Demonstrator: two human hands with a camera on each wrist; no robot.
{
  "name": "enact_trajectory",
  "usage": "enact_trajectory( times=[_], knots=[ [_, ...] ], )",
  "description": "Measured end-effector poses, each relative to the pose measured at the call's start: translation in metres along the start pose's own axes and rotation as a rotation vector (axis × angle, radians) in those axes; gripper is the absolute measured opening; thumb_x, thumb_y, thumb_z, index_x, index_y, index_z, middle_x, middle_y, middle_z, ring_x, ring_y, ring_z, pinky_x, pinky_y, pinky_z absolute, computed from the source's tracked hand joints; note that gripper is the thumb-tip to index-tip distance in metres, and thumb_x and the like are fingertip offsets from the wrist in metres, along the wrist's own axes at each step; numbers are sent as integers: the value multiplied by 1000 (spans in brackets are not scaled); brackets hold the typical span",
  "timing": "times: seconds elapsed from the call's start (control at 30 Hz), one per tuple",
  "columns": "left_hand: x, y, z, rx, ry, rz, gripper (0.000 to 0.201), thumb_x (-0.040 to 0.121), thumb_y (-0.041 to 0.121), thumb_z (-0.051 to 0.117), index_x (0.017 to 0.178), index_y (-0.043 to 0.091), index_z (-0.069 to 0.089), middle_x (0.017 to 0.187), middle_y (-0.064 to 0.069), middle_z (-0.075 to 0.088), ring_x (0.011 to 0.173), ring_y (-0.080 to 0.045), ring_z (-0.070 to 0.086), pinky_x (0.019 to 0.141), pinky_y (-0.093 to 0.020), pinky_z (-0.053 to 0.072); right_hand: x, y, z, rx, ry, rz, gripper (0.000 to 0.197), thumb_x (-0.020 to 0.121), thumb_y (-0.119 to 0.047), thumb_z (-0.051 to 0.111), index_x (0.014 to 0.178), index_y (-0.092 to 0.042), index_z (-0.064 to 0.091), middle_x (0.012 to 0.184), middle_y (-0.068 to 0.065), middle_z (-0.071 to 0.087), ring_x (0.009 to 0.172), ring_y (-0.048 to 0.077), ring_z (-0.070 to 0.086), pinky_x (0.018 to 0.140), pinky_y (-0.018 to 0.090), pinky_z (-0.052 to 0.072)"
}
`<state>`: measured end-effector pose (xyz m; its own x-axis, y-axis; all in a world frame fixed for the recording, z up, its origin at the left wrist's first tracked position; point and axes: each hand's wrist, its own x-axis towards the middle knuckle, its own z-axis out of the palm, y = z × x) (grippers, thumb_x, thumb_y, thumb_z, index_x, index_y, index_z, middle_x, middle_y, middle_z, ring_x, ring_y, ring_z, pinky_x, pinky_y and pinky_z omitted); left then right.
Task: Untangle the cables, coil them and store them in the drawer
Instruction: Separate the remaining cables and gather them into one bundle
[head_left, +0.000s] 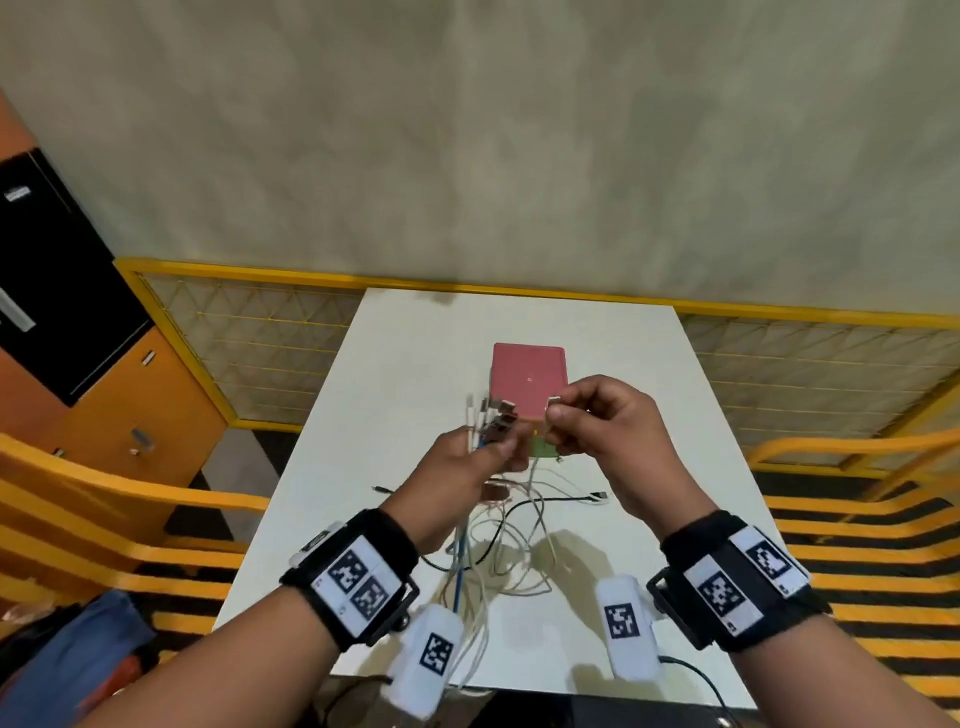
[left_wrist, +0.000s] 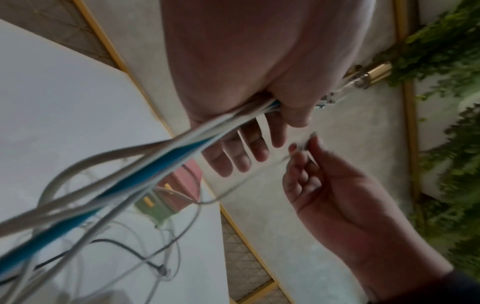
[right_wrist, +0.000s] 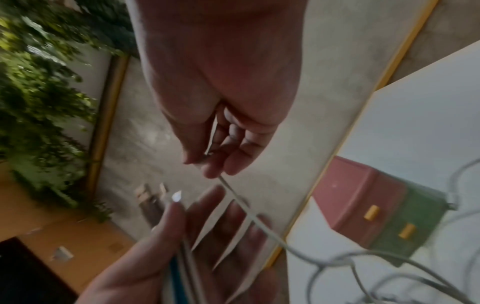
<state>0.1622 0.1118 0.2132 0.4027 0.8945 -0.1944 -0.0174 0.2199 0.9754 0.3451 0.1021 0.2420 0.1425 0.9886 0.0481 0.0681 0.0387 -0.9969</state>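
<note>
Left hand (head_left: 462, 457), raised above the white table (head_left: 395, 364), grips a bundle of cables (left_wrist: 166, 162) between thumb and palm, the remaining fingers (left_wrist: 244, 148) extended; plug ends (head_left: 491, 410) project above the fist. The slack of the bundle hangs to a tangled heap (head_left: 498, 540) on the table. Behind the hands stands a pink-and-green drawer box (head_left: 529, 379), closed. Right hand (head_left: 597, 426) pinches one thin white cable (right_wrist: 249, 214) between thumb and fingertips (right_wrist: 215, 168).
</note>
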Motion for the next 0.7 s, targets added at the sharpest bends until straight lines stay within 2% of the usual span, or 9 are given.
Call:
enact_trajectory(
  times=[0.07,0.1,0.2,0.3,0.37,0.43,0.53,0.6,0.7],
  knots=[
    [5,12,11,81,-29,57,28,95,37,55,115,22,69,116,-3,74,112,-18,67,87,-41,51,-2,-13,8,21,0,-26,9,84,4,69,90,9,64,68,10,67,60,18,64,55,25,51],
    [7,16,15,106,-30,80,30,94,36,54,114,19,68,117,-8,73,110,-20,67,87,-43,50,-4,-18,12,34,-6,-41,8,85,5,67,89,11,64,66,8,67,57,13,64,52,22,49],
    [11,23,21,62,-27,133,23,98,19,51,110,10,68,109,-17,73,95,-17,70,84,-31,52,-5,-27,19,36,14,-59,8,88,7,62,89,14,64,62,2,64,46,-1,57,45,12,43],
    [13,25,18,36,-7,155,25,97,25,54,108,9,70,100,-17,74,98,-31,72,97,-54,53,-3,-21,19,-48,74,-43,14,92,-6,62,87,6,66,65,1,61,46,-1,51,46,13,39],
    [12,25,13,21,27,152,22,100,26,53,97,13,71,84,-9,72,88,-27,71,96,-57,51,-5,-5,16,-47,83,83,23,95,-19,58,85,1,63,64,3,57,48,9,48,45,21,36],
    [9,26,11,-23,69,151,22,102,21,49,95,11,67,78,-6,67,83,-24,69,89,-48,56,-10,15,17,35,45,336,30,98,-33,50,87,-7,60,62,4,54,47,13,44,44,23,31],
    [5,26,12,-65,62,129,24,104,19,45,93,9,64,78,-8,65,81,-26,68,79,-37,58,-22,36,29,100,-145,722,56,90,-66,46,82,-13,62,62,4,58,46,12,42,45,23,26],
    [1,24,15,-86,14,88,26,104,17,44,90,11,63,76,-9,64,77,-27,68,73,-34,58,-25,40,38,153,-230,799,62,82,-77,45,63,-20,61,59,1,57,48,12,42,45,21,28],
    [-9,24,18,-103,-53,72,27,105,15,43,89,9,63,70,-8,62,66,-21,69,68,-32,59,-16,34,42,356,-192,767,59,88,-65,48,47,-22,46,42,-8,39,45,9,40,51,22,31]
  ],
)
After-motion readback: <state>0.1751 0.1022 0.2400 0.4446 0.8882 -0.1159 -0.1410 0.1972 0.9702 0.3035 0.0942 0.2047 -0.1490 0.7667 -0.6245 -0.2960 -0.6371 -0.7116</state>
